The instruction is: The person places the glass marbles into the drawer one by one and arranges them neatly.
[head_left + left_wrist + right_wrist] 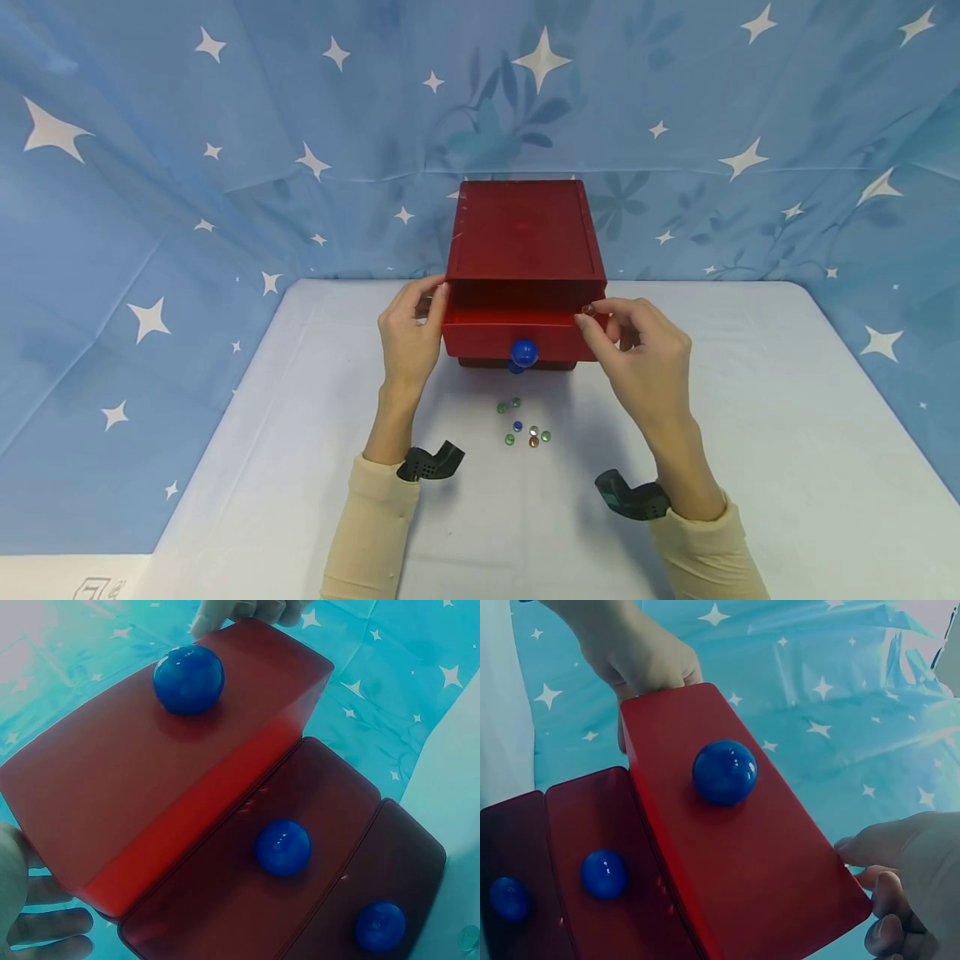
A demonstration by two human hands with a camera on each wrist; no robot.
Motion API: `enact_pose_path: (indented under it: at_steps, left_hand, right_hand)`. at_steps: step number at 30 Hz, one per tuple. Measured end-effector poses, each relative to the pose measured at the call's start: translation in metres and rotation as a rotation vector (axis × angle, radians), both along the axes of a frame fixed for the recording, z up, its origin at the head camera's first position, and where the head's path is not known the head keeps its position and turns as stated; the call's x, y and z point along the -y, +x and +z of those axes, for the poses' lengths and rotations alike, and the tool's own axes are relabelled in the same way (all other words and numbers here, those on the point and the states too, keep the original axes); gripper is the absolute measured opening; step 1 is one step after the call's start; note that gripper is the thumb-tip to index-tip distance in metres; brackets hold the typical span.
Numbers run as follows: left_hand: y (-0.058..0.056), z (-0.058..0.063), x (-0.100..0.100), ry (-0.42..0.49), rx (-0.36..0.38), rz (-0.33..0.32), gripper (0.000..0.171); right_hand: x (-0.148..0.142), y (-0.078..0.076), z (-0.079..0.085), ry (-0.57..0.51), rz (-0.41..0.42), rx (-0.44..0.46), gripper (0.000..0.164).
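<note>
A dark red drawer cabinet (521, 229) stands at the back of the table, its top drawer (480, 342) pulled out towards me. That drawer has a round blue knob (525, 352). At its left end, my left hand (411, 329) holds the edge between thumb and index finger; its other fingers (52, 924) stretch loosely past the corner. Between right thumb and index finger, my right hand (645, 350) pinches a small reddish-brown glass marble (588, 310) over the drawer's right front corner. The drawer's floor is mostly in shadow.
Several small glass marbles lie on the white table (300, 417) in front of the cabinet: green ones (510, 439), a blue one (517, 426), a clear one (534, 431) and an orange one (534, 442). Two lower drawers (247, 877) are closed. A blue star-patterned cloth (360, 167) hangs behind.
</note>
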State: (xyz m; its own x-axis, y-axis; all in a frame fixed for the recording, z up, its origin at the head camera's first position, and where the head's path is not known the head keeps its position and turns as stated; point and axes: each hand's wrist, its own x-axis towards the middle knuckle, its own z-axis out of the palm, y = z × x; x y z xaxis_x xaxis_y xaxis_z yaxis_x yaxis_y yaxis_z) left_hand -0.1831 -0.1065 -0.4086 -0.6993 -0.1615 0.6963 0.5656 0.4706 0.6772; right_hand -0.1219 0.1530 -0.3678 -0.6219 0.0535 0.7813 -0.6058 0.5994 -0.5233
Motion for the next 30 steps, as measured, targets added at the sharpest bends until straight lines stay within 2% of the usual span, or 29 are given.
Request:
enact_pose_path:
  at_steps: [12, 30]
  left_hand:
    - [0.0022, 0.0025, -0.0014, 0.001, -0.020, 0.013, 0.021]
    - [0.0001, 0.0014, -0.0004, -0.007, -0.035, 0.006, 0.022]
  right_hand:
    - [-0.0020, -0.0016, -0.0023, 0.040, -0.050, 0.042, 0.022]
    - [-0.0042, -0.0030, -0.0018, 0.035, -0.031, 0.034, 0.025]
